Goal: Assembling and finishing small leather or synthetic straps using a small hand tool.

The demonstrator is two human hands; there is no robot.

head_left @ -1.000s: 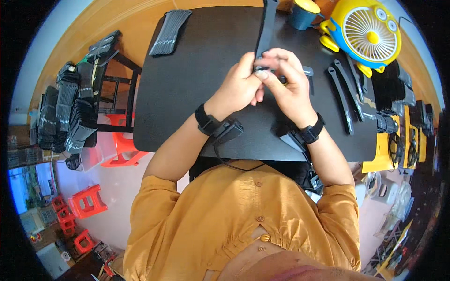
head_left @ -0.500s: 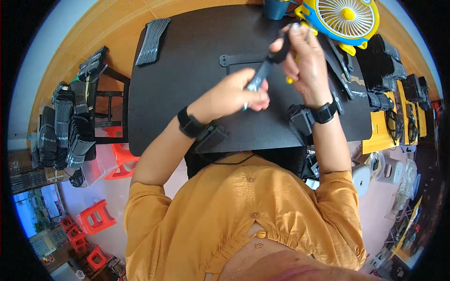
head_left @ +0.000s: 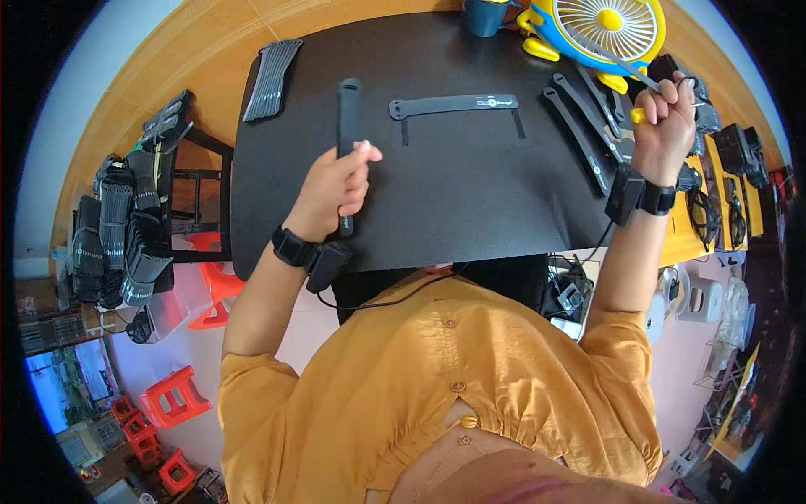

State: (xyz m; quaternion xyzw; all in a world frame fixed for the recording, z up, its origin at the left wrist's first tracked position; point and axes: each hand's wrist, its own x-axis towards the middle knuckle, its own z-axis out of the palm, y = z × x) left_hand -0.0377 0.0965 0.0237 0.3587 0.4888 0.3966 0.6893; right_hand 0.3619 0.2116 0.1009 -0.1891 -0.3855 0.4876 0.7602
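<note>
My left hand (head_left: 330, 191) is closed around the middle of a black strap (head_left: 348, 109). The strap points away from me, its slotted end at the far side and its other end below my fist. Over the table's right edge, my right hand (head_left: 663, 139) is raised and closed on a thin grey strip (head_left: 623, 65) that reaches toward the fan. A small yellow piece (head_left: 638, 115) also shows at its fingers; its kind is unclear. Another black strap (head_left: 457, 106) lies crosswise on the table, above two short dark tape marks (head_left: 519, 124).
Several loose straps (head_left: 579, 139) lie at the table's right side. A neat strap stack (head_left: 273, 80) sits at the far left corner. At the back are a blue mug (head_left: 484, 18) and a yellow-blue fan (head_left: 546, 17). Strap bundles (head_left: 115, 218) and red stools (head_left: 175, 396) stand left.
My hands have moved apart: the left went left with its strap, the right moved out to the right. The crosswise strap on the table is now uncovered.
</note>
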